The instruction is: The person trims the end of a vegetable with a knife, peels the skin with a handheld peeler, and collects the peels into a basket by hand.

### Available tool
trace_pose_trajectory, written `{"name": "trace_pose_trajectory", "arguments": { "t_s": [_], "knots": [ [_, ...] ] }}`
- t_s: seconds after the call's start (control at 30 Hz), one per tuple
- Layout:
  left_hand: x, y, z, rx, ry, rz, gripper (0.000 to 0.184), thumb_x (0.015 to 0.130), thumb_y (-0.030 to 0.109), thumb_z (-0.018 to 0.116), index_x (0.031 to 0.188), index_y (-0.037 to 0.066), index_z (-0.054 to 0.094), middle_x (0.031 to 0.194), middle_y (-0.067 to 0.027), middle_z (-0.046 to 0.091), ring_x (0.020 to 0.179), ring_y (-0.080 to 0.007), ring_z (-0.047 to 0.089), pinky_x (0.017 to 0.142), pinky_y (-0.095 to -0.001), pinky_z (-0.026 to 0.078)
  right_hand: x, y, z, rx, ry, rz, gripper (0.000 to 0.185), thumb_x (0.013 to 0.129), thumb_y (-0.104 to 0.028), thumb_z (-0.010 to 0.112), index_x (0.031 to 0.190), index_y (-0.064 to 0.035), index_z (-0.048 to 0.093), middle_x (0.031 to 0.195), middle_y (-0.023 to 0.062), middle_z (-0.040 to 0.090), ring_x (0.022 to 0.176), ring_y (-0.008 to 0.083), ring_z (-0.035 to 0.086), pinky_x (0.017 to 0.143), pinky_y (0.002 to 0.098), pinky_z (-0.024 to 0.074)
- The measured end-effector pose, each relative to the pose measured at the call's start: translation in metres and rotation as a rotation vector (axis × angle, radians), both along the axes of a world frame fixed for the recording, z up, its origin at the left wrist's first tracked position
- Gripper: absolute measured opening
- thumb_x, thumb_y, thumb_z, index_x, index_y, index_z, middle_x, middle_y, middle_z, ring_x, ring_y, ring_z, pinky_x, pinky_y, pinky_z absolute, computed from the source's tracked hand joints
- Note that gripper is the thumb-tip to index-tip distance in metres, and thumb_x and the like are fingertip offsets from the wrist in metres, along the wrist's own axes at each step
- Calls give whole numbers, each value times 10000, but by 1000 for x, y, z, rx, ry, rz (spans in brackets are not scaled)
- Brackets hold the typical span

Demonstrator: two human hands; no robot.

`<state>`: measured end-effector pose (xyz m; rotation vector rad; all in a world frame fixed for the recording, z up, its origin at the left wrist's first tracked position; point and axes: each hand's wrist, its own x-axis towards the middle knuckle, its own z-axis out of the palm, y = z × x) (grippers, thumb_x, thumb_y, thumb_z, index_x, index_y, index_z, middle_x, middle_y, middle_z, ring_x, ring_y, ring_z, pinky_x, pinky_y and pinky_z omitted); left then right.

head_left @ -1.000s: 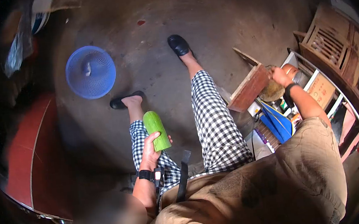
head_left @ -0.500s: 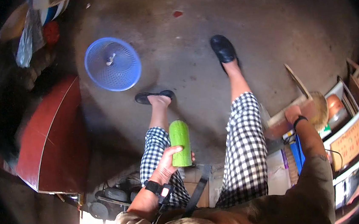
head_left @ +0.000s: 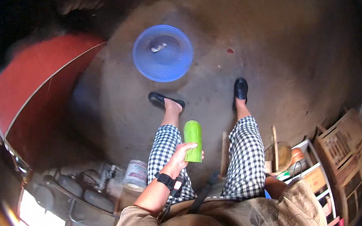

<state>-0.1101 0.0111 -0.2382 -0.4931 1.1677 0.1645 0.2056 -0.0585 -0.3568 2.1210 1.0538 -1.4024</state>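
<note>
Since our left hand [head_left: 180, 156] grips the green gourd [head_left: 193, 140] around its lower part, thumb across the front and fingertips showing at the far edge, the rounded end stands free above and the flat, cut end sits just below our hold. We have it upright in front of the gap between our knees, nearer the left leg [head_left: 164, 149], probably because that opening spares it a knock from either thigh. Our right arm [head_left: 275, 186] reaches down past the right leg [head_left: 246, 146], which hides its hand, so we cannot tell whether that one is open or closed. Wooden uprights [head_left: 275, 147] show on both sides of that leg and seem to be the tightest edges on our right, with the low shelf [head_left: 305, 171] and slatted wooden furniture [head_left: 353, 136] farther out. To our left, a printed tub [head_left: 135, 175] stands near the trouser leg, and the curved red top [head_left: 27, 79] bounds that side. Ahead, beyond our shoes [head_left: 241, 89], the blue basket [head_left: 185, 65] rests on the floor [head_left: 297, 60] with pale scraps [head_left: 159, 47] inside, and the widest room for moving lies that way.
</note>
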Motion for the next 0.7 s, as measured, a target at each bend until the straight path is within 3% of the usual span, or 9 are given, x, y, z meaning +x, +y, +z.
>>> {"name": "trace_pose_trajectory", "arguments": {
  "t_s": [0.17, 0.23, 0.3, 0.47, 0.7],
  "knots": [
    [-39, 22, 41, 130, 31, 18, 379, 853, 138, 649, 1145, -77, 541, 924, -187, 652, 814, -333, 693, 723, -478, 610, -44, 179, 26, 596, -150, -43, 255, 856, -271, 544, 918, -152, 760, 982, 85, 733, 920, 256, 704, 754, 434, 547],
    [-60, 25, 41, 92, 16, 141, 398, 882, 214, 616, 1162, -50, 517, 946, -211, 652, 815, -340, 688, 773, -471, 590, -48, 237, 35, 753, -203, 43, 251, 854, -270, 548, 922, -150, 758, 983, 88, 732, 920, 258, 704, 755, 434, 547],
    [-61, 28, 31, 40, 75, 311, 397, 878, 204, 620, 1161, -48, 505, 943, -214, 648, 820, -344, 687, 773, -473, 591, -41, 296, 21, 849, -217, 138, 248, 851, -268, 552, 925, -149, 756, 983, 91, 731, 920, 260, 703, 756, 434, 546],
    [-49, 65, 20, 116, 157, 335, 440, 857, 220, 644, 1191, -38, 521, 939, -219, 651, 838, -351, 690, 791, -489, 584, -19, 377, -58, 755, -169, 397, 241, 845, -265, 562, 935, -145, 751, 984, 97, 728, 920, 266, 702, 759, 434, 546],
    [-10, 105, -7, 0, 60, 744, 583, 805, 298, 688, 1259, -21, 509, 959, -219, 663, 856, -335, 678, 783, -470, 569, 15, 399, -134, 566, -143, 550, 235, 836, -259, 576, 948, -139, 744, 986, 107, 725, 920, 273, 701, 763, 434, 545]
  ]
}}
